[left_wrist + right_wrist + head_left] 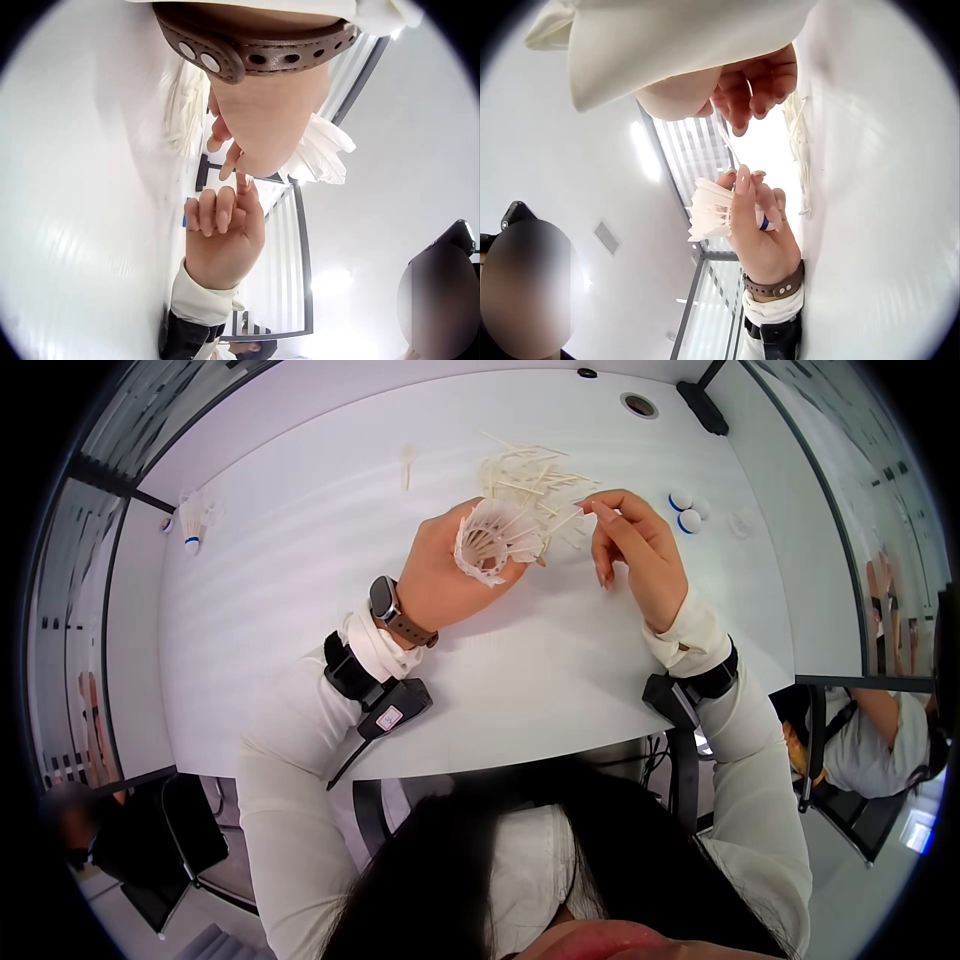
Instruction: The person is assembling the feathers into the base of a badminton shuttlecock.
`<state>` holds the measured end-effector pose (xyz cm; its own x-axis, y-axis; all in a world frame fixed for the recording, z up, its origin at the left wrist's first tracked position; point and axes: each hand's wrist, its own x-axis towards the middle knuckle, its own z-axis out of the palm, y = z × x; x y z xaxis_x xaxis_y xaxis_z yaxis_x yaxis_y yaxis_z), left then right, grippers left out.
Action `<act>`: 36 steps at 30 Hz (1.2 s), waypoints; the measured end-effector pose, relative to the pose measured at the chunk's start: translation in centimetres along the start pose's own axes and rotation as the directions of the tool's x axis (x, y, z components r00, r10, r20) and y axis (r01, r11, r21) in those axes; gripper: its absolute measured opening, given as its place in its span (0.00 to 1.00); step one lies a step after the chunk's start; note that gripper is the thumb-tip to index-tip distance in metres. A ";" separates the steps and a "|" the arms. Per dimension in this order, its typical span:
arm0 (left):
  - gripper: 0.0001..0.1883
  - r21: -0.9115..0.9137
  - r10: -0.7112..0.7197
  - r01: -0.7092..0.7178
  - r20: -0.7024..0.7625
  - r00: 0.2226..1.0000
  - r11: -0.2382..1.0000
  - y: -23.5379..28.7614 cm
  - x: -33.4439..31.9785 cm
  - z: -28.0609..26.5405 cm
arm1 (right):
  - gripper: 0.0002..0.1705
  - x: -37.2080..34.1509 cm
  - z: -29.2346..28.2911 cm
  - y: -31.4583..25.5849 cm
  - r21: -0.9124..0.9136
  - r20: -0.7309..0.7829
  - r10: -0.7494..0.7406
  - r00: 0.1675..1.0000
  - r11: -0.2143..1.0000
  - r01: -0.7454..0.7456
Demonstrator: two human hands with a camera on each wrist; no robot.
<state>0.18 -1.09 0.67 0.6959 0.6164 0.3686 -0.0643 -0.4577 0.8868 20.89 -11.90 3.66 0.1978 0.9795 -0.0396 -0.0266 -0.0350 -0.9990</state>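
In the head view my left hand (435,570) grips a white feather shuttlecock (483,542) above the table, its flared feather end facing up toward me. The right wrist view shows the fingers curled round its base end, where a blue band (765,223) shows. My right hand (645,555) is just to the right, thumb and index finger pinching the end of a thin white feather shaft (563,522). That shaft slants down to the shuttlecock's near right side, by the left fingertips. Its lower end is hidden there.
Behind the hands lies a loose heap of pale feather shafts (530,475). A single feather (407,468) lies left of it. Another shuttlecock (191,525) is at the far left. Blue-banded white shuttlecock bases (688,520) sit at right. White partitions (790,500) edge the table.
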 end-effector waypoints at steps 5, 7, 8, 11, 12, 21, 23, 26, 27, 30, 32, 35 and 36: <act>0.11 -0.004 -0.004 0.005 0.013 1.000 1.000 0.1 0.0 0.0 | 0.14 -0.2 0.6 0.0 -0.088 0.033 0.073 0.997 0.994 -0.070; 0.12 -0.013 0.005 -0.005 0.025 1.000 1.000 -0.3 0.0 -0.1 | 0.15 -0.3 0.7 0.3 -0.119 0.058 0.083 0.995 0.990 -0.076; 0.12 -0.021 -0.004 0.005 0.037 0.999 1.000 -0.4 0.0 -0.1 | 0.14 -0.3 0.6 0.5 -0.136 0.071 0.074 0.995 0.989 -0.064; 0.11 -0.009 -0.019 0.020 0.066 0.998 1.000 -0.4 0.0 -0.1 | 0.15 -0.2 0.6 0.2 -0.173 0.098 0.089 0.991 0.982 -0.072; 0.11 0.020 -0.013 0.012 0.065 0.998 1.000 0.0 0.0 -0.2 | 0.15 -0.3 0.6 0.1 -0.156 0.092 0.075 0.993 0.986 -0.060; 0.10 -0.030 -0.038 0.039 0.063 0.997 0.999 0.1 0.0 0.0 | 0.21 -0.2 0.4 0.3 -0.097 0.040 0.000 0.999 0.995 0.004; 0.10 -0.008 -0.049 0.050 0.066 0.997 0.999 0.1 0.0 -0.1 | 0.21 -0.1 0.3 0.6 -0.083 0.013 -0.030 0.999 0.996 0.031; 0.10 0.020 -0.063 0.062 0.089 0.994 0.998 0.4 0.1 -0.2 | 0.23 0.1 0.1 0.9 -0.048 -0.032 -0.038 0.999 0.998 0.037; 0.10 -0.014 -0.064 0.066 0.093 0.994 0.998 0.2 0.1 -0.1 | 0.23 0.2 0.0 0.9 -0.038 -0.044 -0.040 0.998 0.999 0.038; 0.14 -0.034 -0.065 0.067 0.062 0.996 0.997 -0.5 -0.1 0.1 | 0.25 0.1 0.2 0.5 -0.036 -0.038 0.005 0.999 0.999 -0.006; 0.16 -0.028 -0.049 0.050 0.046 0.998 0.998 -0.7 -0.1 0.0 | 0.22 -0.1 0.5 0.3 -0.059 0.005 0.014 1.000 0.998 -0.014; 0.15 -0.042 -0.028 0.031 0.070 0.997 0.999 -0.4 -0.1 0.0 | 0.18 -0.4 0.6 0.0 -0.128 0.062 0.017 0.998 0.992 -0.009; 0.14 -0.050 -0.041 0.045 0.095 0.995 0.998 0.1 0.0 -0.1 | 0.19 -0.5 0.5 0.0 -0.130 0.053 -0.004 0.999 0.991 0.011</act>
<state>0.10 -1.04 0.81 0.7625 0.5710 0.3042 -0.0686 -0.3962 0.9156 20.32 -12.25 3.65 0.1459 0.9887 -0.0347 0.1030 -0.0500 -0.9934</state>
